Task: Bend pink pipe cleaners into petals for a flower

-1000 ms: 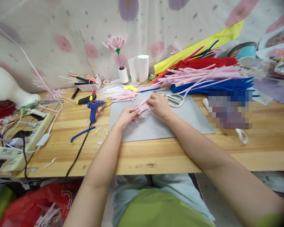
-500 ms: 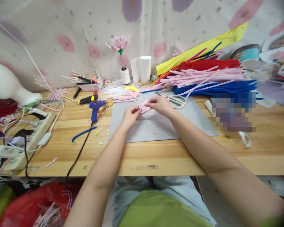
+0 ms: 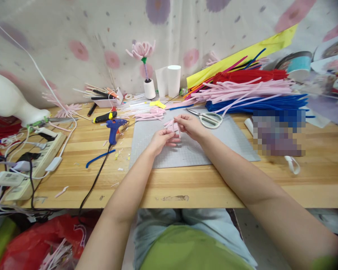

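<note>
Over the grey cutting mat [image 3: 197, 153], both hands work on bent pink pipe cleaners [image 3: 175, 127]. My left hand [image 3: 162, 140] is closed around their lower part, thumb on top, with some fingers stretched out beneath. Thumb and forefinger of my right hand [image 3: 187, 125] pinch the upper end of one pink piece. How the pieces join is partly covered by the fingers. Scissors [image 3: 210, 119] with pale handles lie just beyond my right hand. A small pile of cut pink pipe cleaners [image 3: 150, 115] rests behind my left hand.
A blue glue gun [image 3: 114, 130] and a yellow-black cutter [image 3: 104, 117] lie on the left. Red, pink and blue pipe cleaner bundles [image 3: 256, 103] fill the back right. A pink flower [image 3: 142, 50] stands in a white holder. A power strip [image 3: 42, 161] sits far left.
My left hand has shifted right and slightly down, its fingers spreading under the pink pieces. One piece in my right hand now stands more upright.
</note>
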`<state>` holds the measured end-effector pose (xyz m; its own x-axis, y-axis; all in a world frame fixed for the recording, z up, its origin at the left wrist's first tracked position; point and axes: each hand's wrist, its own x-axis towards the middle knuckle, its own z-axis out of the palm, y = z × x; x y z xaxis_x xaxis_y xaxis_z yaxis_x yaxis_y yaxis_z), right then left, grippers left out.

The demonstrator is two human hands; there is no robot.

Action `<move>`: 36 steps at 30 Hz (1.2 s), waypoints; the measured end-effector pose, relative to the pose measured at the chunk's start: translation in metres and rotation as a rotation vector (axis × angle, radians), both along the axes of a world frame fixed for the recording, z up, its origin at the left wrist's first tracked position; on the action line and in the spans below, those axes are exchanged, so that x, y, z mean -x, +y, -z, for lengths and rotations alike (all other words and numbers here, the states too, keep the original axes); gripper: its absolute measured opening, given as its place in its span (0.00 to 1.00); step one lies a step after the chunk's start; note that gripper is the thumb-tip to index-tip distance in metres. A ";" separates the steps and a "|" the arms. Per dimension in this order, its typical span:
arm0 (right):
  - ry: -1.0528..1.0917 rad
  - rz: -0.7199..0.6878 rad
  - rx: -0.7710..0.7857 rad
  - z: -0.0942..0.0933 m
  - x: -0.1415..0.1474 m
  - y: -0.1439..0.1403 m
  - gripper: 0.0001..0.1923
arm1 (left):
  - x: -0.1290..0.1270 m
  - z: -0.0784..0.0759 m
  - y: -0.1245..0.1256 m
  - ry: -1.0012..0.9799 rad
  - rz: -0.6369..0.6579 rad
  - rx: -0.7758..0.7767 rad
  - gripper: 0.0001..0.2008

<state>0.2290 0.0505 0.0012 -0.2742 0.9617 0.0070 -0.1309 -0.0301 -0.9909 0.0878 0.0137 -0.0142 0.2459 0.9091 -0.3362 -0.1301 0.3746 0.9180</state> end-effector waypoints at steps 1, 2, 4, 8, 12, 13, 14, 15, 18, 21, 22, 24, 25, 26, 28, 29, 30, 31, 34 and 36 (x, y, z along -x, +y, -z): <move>-0.033 0.035 -0.009 0.001 0.001 0.000 0.20 | 0.000 0.000 0.000 -0.021 0.022 0.017 0.09; -0.066 0.069 -0.018 0.001 0.002 0.000 0.20 | 0.000 0.000 0.000 -0.043 0.041 0.034 0.09; -0.107 0.120 -0.026 0.002 0.004 0.000 0.21 | -0.002 -0.001 -0.001 -0.085 0.060 0.064 0.09; -0.040 0.127 0.000 0.003 0.005 0.000 0.22 | -0.006 -0.004 -0.003 -0.130 0.066 0.088 0.07; -0.005 0.141 -0.013 0.004 0.004 0.001 0.23 | -0.007 -0.004 -0.002 -0.132 0.037 0.101 0.07; -0.013 0.151 -0.023 0.004 0.004 0.000 0.23 | -0.007 -0.004 -0.002 -0.137 0.030 0.102 0.07; -0.024 0.162 -0.035 0.004 0.004 0.000 0.22 | -0.006 -0.003 -0.001 -0.142 0.023 0.102 0.07; -0.036 0.173 -0.047 0.004 0.004 0.000 0.22 | -0.006 -0.003 -0.001 -0.144 0.016 0.102 0.07; -0.085 0.207 -0.084 0.002 0.006 -0.001 0.21 | -0.005 -0.003 -0.001 -0.132 0.010 0.108 0.05; -0.149 0.230 -0.122 0.002 0.007 -0.001 0.21 | -0.005 -0.003 -0.001 -0.097 0.022 0.108 0.03; -0.166 0.237 -0.135 0.002 0.007 0.000 0.21 | -0.005 -0.003 -0.001 -0.084 0.025 0.104 0.03; -0.190 0.252 -0.159 0.003 0.007 0.001 0.20 | -0.004 -0.003 -0.001 -0.052 0.021 0.092 0.03; -0.202 0.261 -0.172 0.004 0.007 0.001 0.19 | -0.004 -0.003 0.000 -0.035 0.017 0.086 0.03; -0.217 0.269 -0.186 0.004 0.007 0.002 0.19 | -0.003 -0.002 0.000 -0.018 0.012 0.079 0.03; -0.259 0.280 -0.214 0.003 0.005 0.002 0.18 | -0.002 -0.001 0.001 0.014 0.004 0.065 0.03; -0.287 0.283 -0.228 0.002 0.005 0.002 0.17 | -0.002 -0.001 0.002 0.030 0.001 0.058 0.04; -0.317 0.285 -0.241 0.002 0.004 0.002 0.16 | -0.001 0.000 0.002 0.046 -0.003 0.049 0.04; -0.349 0.285 -0.252 0.001 0.003 0.002 0.15 | -0.001 0.000 0.002 0.062 -0.007 0.041 0.04; -0.417 0.277 -0.273 0.002 0.000 0.004 0.12 | -0.001 -0.001 0.001 0.108 -0.022 0.022 0.05; -0.420 0.260 -0.279 0.002 -0.003 0.006 0.11 | -0.001 -0.002 0.000 0.126 -0.037 0.008 0.05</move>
